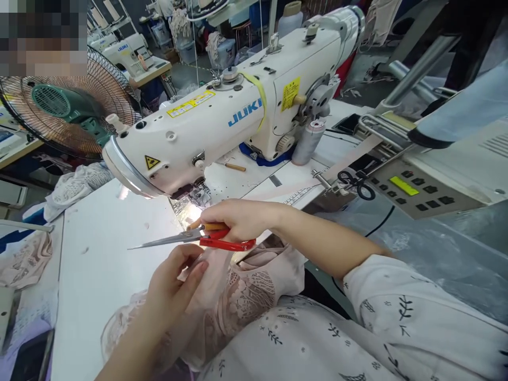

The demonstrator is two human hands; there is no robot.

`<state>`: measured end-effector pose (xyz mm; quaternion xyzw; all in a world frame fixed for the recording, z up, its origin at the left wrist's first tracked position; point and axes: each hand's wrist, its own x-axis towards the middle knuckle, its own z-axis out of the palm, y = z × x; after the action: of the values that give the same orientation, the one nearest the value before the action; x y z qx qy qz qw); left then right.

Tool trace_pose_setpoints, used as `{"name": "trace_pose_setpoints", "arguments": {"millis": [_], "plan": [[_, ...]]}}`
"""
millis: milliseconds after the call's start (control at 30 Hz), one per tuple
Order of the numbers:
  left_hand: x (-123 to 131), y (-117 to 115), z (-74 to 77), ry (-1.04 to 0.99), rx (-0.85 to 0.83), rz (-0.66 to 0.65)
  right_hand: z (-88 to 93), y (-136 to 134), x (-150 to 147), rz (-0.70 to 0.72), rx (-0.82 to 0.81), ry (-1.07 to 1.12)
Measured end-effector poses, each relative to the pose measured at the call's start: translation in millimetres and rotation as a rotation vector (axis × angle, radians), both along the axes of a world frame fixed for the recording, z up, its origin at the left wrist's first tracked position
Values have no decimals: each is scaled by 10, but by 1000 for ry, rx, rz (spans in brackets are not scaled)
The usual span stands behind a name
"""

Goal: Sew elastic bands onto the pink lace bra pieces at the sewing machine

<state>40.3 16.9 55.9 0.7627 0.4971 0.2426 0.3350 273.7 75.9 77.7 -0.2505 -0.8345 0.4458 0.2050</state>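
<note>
My right hand (242,218) is closed around red-handled scissors (166,240), their blades pointing left and looking closed. An orange-brown handle of some tool (214,226) also shows under its fingers. Below it, my left hand (178,278) pinches the edge of a pale pink lace bra (250,291), which hangs over the table's front edge onto the lap. Just beyond both hands, the lit needle area of a white JUKI sewing machine (190,203) shines on the metal plate. The fabric between my left fingertips is partly hidden.
A grey thread cone (308,142) stands behind the machine arm. A wooden-handled tool (235,167) lies on the white table (91,296). Black scissors (357,184) hang near a control box (420,185) at right. A fan (67,111) and lace pieces (75,188) are at left.
</note>
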Motion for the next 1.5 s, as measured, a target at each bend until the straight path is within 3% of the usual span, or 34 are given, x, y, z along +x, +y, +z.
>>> {"name": "trace_pose_setpoints", "arguments": {"millis": [100,300,567,700,1167,1233,1367,1433,1500], "plan": [[63,-8,37,-59,13,43,48,-13,-33,48,37,12],[199,4,129,-165,-135,162,137,3,-57,58,73,-18],[161,63,177,-313,-400,161,72,100,0,66,-7,36],[158,70,183,-357,-462,198,64,125,-4,69,35,35],[181,71,101,-407,-440,261,86,93,-64,66,127,-13],[188,65,109,-414,-431,287,83,43,-58,-4,116,15],[172,32,132,-459,-388,361,-20,-153,40,-280,54,189],[154,5,139,-508,-330,392,-114,-262,135,-309,23,209],[140,-30,142,-533,-263,422,-211,-349,231,-249,1,106]]}}
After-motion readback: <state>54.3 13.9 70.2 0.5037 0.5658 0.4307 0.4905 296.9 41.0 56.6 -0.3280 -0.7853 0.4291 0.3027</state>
